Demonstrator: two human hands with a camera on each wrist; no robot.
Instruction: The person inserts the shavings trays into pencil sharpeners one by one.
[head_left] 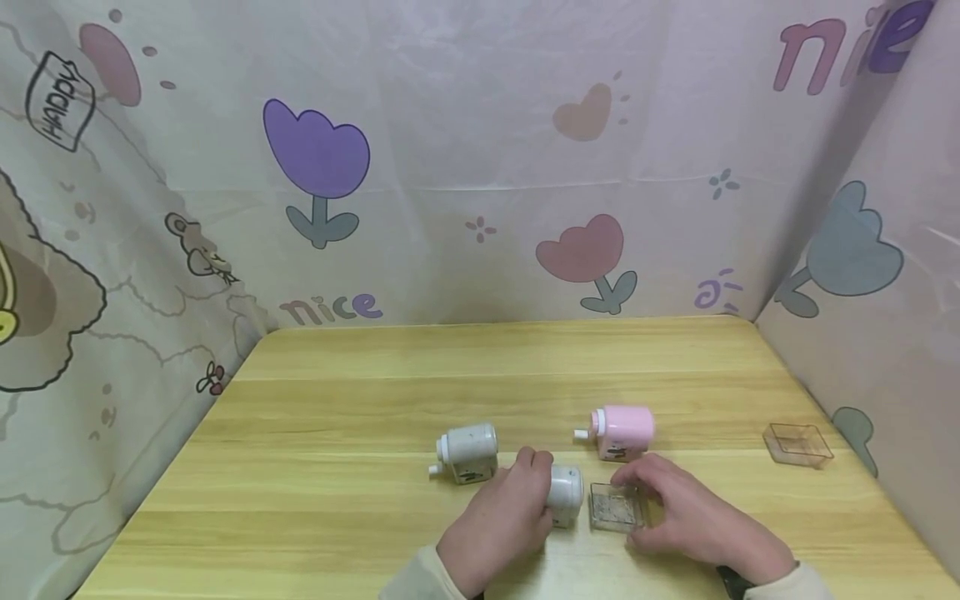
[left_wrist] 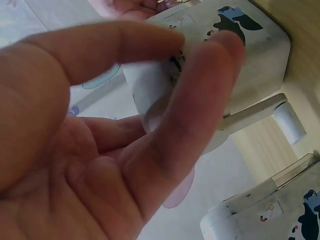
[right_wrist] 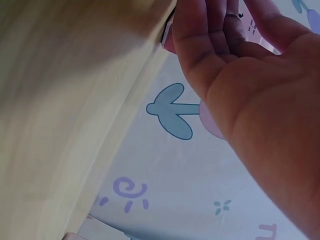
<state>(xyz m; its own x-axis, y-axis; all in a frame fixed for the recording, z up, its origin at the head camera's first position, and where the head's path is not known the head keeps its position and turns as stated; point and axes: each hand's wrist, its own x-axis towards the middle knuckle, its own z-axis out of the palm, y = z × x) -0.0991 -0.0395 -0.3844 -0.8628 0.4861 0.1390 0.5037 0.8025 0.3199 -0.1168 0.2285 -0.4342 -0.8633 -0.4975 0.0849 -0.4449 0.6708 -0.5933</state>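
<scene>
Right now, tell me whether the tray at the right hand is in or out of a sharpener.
Out: the head view shows a gap between the tray and the sharpener at the left hand.

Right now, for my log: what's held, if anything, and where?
Left hand: white pencil sharpener, by its crank end. Right hand at clear tray, hold unclear.

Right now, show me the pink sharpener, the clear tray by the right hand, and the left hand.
Pink sharpener point(head_left: 630, 423): head view, rounded body.
Clear tray point(head_left: 614, 526): head view, near wall.
Left hand point(head_left: 501, 510): head view, back of the hand.
</scene>
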